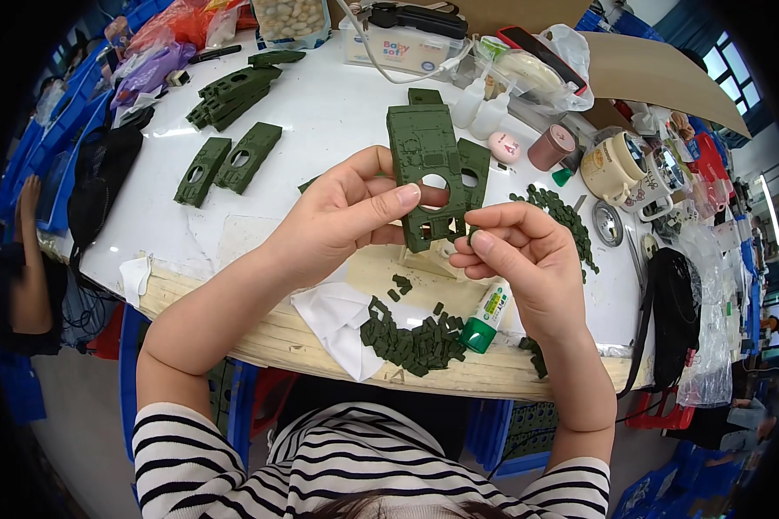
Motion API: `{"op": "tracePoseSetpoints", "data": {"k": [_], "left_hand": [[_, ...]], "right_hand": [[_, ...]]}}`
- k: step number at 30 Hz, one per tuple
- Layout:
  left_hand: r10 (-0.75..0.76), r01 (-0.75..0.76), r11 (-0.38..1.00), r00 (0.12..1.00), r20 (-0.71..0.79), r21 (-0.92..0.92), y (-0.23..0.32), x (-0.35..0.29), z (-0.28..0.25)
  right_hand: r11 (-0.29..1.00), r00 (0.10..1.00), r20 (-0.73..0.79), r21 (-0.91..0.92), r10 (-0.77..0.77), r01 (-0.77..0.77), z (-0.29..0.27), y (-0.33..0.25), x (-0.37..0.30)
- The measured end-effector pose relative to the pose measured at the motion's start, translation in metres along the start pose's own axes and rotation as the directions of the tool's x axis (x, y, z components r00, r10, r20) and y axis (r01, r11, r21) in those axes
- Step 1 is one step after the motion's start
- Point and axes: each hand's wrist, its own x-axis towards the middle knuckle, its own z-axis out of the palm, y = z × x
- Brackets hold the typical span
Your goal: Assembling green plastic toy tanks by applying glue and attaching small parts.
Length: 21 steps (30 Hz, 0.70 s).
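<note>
My left hand (pixel 348 206) grips a dark green plastic model tank hull (pixel 424 143) upright above the table, thumb on its face beside the round hole. At the hull's lower right edge, my right hand (pixel 521 258) pinches a tiny dark green piece (pixel 472 233), mostly covered by thumb and forefinger. Behind the held hull, another green hull (pixel 473 164) shows in part. Below my hands lies a heap of small green plastic pieces (pixel 414 342), with a white and green glue tube (pixel 486 318) beside it. A crumpled white cloth (pixel 342 324) lies left of the heap.
More green hulls (pixel 249 157) lie at the left, some stacked (pixel 234 93) farther back. Another heap of small pieces (pixel 571 221) spreads at right. Beyond it stand a beige mug (pixel 613 169) and a pinkish cylinder (pixel 551 147). White squeeze bottles (pixel 492 114) and a plastic box (pixel 398 50) stand behind.
</note>
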Motion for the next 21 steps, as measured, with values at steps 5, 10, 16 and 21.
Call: {"op": "tracePoseSetpoints", "data": {"k": [5,10,16,21], "left_hand": [[-0.018,0.018,1.000,1.000,0.008,-0.002,0.000,-0.001,-0.001],[-0.070,0.071,0.997,0.996,0.055,-0.004,0.006,-0.002,-0.002],[-0.100,0.082,0.990,0.983,0.152,0.117,0.009,-0.004,-0.002],[-0.102,0.076,0.987,0.977,0.186,0.140,0.008,-0.004,-0.002]], "right_hand": [[1.000,1.000,-0.014,0.006,-0.018,0.018,0.000,-0.001,0.000],[0.990,0.986,-0.086,-0.016,-0.141,0.140,-0.010,-0.008,0.001],[0.952,0.953,-0.060,-0.092,-0.298,0.292,-0.022,-0.005,0.007],[0.972,0.981,0.083,-0.143,-0.178,0.189,-0.023,-0.006,0.005]]}}
